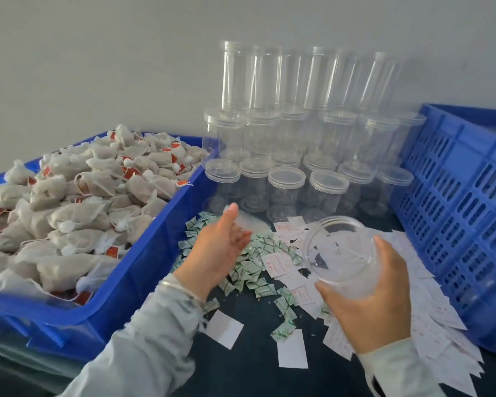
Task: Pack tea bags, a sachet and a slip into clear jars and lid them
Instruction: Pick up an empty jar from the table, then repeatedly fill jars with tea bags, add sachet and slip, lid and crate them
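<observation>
The right hand (367, 308) has an open jar (341, 253) cradled from below, thumb on the near left of the wall, a fingertip up the right side, mouth tipped toward the person, and it looks empty. The left hand (221, 250) is spread and carrying nothing, palm turned right, hovering over the heap of green-printed sachets (249, 267) just left of the jar. Beneath and to the right, white slips (430, 308) fan across the dark table (255, 365). At far left the blue tray (143, 270) is heaped with tea bags (78, 202), red tags showing. Beyond the hands stands a stack of lidded jars (307, 144), with a slotted blue crate (464, 202) at right. By the look of it this jar is at the very start of its fill. To do it well, the person should keep the mouth tilted toward the free hand, grip the thin wall gently so it doesn't flex, and take bags from the tray's near edge so strings and tags don't drag neighbours out.
</observation>
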`<state>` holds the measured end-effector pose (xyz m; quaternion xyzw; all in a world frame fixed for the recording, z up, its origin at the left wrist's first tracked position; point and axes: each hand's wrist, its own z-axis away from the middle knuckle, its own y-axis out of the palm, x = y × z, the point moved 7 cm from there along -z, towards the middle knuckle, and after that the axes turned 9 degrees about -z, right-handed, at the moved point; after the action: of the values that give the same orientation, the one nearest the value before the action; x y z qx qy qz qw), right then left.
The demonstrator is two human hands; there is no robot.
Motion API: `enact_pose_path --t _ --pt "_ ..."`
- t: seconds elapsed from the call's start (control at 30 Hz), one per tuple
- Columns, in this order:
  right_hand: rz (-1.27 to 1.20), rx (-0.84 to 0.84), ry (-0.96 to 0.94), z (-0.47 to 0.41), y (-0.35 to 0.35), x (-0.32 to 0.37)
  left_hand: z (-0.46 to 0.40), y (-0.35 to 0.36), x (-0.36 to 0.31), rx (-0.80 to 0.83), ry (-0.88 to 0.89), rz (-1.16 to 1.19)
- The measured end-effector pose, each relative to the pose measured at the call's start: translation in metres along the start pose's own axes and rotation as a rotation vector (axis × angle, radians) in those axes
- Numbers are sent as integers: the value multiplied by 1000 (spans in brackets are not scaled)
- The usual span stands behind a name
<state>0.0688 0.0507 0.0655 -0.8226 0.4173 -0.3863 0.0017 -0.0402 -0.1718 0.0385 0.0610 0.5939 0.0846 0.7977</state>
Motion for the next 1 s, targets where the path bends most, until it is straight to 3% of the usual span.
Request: enact_pose_path --t 0.13,0.4,0.63,0.83,1.0 --pt "-108 35 152 15 9 -12 -11 -12 -12 -213 93 -392" --pt "-354 152 303 37 41 -13 10 -54 -7 -316 350 -717" --pt "-597 157 381 61 76 -4 -6 4 45 9 464 -1384" --pt "-612 63 444 65 77 -10 -20 12 55 51 454 -1529" --pt "-629 138 406 66 85 -7 -20 0 50 35 443 -1299"
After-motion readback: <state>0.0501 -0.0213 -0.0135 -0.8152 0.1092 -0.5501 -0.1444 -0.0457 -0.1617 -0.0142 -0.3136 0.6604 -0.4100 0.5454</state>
